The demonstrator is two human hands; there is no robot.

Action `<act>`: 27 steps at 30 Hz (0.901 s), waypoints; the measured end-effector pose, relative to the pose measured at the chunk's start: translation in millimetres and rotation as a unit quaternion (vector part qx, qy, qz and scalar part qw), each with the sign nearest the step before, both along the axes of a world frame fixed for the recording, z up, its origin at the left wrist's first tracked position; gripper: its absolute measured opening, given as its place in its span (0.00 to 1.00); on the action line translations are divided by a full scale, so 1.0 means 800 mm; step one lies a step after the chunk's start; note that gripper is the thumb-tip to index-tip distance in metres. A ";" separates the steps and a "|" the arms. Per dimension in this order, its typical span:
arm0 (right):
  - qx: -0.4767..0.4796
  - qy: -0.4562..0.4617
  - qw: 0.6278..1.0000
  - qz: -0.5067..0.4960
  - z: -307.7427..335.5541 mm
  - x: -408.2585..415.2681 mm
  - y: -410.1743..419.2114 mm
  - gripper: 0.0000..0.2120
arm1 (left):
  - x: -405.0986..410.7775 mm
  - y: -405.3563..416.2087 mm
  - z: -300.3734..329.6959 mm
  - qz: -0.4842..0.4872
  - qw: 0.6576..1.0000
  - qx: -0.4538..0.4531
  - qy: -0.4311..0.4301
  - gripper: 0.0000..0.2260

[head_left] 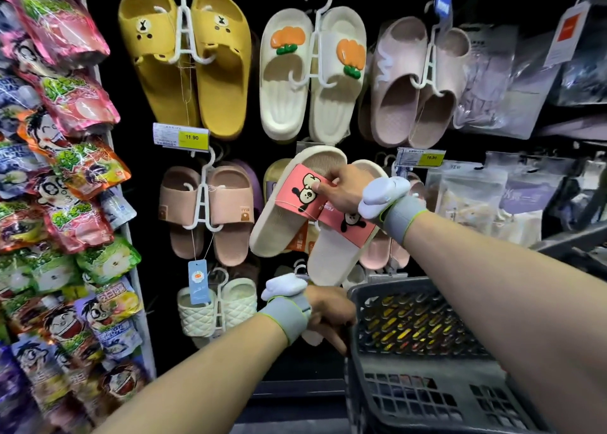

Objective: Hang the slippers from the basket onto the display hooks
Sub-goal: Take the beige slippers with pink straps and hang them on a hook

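My right hand (341,190) grips a pair of cream slippers with pink cartoon-dog straps (285,216), held up tilted against the middle row of the dark display wall. Their hanger and the hook behind them are hidden. My left hand (328,312) is closed on the rim of the dark plastic basket (427,384) at the lower right. Through the basket's mesh I see yellow slippers (397,322). Hanging pairs on white hangers fill the wall: yellow bear slippers (184,59), cream ones with orange flowers (312,72), mauve ones (417,82).
Pink slippers (207,210) and quilted cream slippers (216,305) hang lower left of my hands. Yellow price tags (180,136) stick out from the hooks. Snack bags (59,170) crowd a rack on the left. Packaged goods (492,197) hang on the right.
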State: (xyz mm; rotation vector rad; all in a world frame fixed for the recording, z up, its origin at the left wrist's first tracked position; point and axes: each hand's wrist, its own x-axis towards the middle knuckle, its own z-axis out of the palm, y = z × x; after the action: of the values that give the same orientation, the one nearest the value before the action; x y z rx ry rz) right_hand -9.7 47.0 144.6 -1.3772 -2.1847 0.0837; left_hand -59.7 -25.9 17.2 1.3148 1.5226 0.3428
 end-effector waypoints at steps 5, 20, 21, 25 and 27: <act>-0.017 -0.004 1.000 0.002 -0.013 0.002 0.010 0.17 | 0.014 0.011 -0.010 0.000 0.999 -0.012 -0.041 0.05; -0.038 -0.025 0.999 0.019 -0.027 -0.004 0.023 0.19 | -0.036 0.014 0.032 -0.017 0.998 0.040 0.056 0.17; -0.038 -0.029 0.999 0.020 -0.028 -0.004 0.023 0.19 | -0.044 0.018 0.032 -0.016 0.996 0.058 0.063 0.16; -0.052 -0.053 0.997 0.022 -0.034 -0.001 0.026 0.18 | -0.080 0.018 0.051 -0.035 0.987 0.138 0.079 0.06; -0.061 -0.050 0.996 0.028 -0.038 -0.004 0.027 0.17 | -0.104 0.019 0.065 -0.008 0.972 0.219 0.082 0.05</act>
State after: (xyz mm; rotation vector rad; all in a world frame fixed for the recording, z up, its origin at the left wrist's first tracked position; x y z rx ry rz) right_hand -12.5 68.6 114.2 -1.4143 -2.3347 0.1766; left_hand -142.9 -10.9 68.9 1.7331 1.6294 0.5968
